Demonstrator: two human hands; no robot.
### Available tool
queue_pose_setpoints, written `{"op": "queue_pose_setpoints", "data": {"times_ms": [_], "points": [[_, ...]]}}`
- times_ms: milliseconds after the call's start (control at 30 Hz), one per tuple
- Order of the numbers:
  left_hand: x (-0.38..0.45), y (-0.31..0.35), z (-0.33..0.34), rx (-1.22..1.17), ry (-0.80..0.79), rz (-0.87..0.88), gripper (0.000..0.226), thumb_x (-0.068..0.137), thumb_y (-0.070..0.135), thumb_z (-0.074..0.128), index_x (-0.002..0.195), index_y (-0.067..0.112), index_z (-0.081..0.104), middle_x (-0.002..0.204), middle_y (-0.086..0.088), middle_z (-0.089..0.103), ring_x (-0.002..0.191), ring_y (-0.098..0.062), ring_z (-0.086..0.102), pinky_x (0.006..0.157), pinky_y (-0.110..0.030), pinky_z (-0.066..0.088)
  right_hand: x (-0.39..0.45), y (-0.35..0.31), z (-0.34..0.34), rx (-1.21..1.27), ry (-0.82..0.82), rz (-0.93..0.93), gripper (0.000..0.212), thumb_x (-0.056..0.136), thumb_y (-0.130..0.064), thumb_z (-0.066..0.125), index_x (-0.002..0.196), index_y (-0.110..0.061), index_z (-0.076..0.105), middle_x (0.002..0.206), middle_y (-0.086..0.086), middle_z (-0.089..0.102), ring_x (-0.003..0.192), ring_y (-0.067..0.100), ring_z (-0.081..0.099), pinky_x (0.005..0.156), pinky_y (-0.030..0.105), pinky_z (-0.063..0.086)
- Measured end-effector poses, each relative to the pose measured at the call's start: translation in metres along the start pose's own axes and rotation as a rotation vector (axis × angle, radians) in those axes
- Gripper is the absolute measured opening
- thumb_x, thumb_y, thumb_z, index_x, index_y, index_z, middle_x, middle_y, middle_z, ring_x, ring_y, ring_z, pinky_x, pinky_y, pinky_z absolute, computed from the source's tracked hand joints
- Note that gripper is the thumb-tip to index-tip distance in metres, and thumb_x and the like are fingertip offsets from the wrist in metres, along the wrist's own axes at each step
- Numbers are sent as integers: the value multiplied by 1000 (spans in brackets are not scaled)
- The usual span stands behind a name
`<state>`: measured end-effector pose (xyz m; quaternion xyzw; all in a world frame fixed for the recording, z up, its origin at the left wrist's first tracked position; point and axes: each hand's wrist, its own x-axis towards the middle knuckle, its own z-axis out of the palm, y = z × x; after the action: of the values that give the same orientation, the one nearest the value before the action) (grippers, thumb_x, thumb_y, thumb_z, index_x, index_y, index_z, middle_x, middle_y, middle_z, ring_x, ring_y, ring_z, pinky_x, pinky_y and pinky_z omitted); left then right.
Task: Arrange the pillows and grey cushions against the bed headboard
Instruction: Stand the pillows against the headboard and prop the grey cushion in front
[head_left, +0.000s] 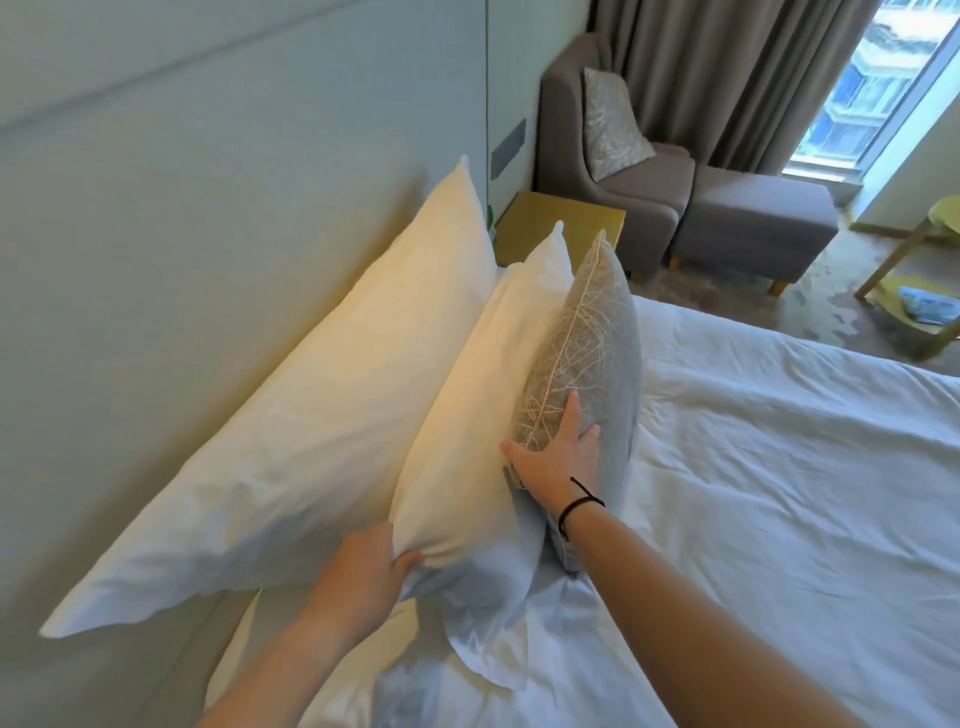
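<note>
A large white pillow (311, 415) leans against the pale headboard (182, 208). In front of it stands a smaller white pillow (483, 405), and my left hand (363, 571) grips its near lower corner. A grey cushion (592, 338) with a pale thread pattern stands upright against that second pillow. My right hand (556, 452) lies on the cushion's near top edge with the fingers spread over it; whether it grips or only presses is unclear.
White bed linen (779, 493) spreads to the right. A yellow bedside table (561, 218) stands past the pillows. Farther back are a grey armchair (587, 171) with a patterned cushion (613, 122), a footstool (753, 223), curtains and a window.
</note>
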<state>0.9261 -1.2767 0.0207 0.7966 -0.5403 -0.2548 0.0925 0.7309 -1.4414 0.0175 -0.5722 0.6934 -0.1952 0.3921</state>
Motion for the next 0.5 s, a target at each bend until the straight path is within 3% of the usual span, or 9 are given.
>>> {"op": "queue_pose_setpoints", "data": {"times_ms": [133,333,500], "points": [[-4,-14,-11,133,17,56,38,99,50,46,70,25,40,83,-7,67,85,-31,64,60,-36,38,1,-3,-2,-55,-61,12,111,73,-52,69,149,-46,-12,162,16,-8,147,39,9,111,57,30],[2,-44,-30,192,-69,99,43,101,50,39,65,26,40,66,8,47,66,-17,47,59,-33,31,-3,-9,-6,-63,-133,39,114,72,-52,71,149,-48,-13,162,18,-9,148,39,9,113,58,27],[-1,-45,-32,205,-71,144,45,101,50,40,63,26,41,65,5,53,66,-19,53,58,-33,30,-6,-7,-19,-3,-218,21,117,71,-60,76,150,-47,-9,162,15,-9,149,34,5,114,56,22]]}}
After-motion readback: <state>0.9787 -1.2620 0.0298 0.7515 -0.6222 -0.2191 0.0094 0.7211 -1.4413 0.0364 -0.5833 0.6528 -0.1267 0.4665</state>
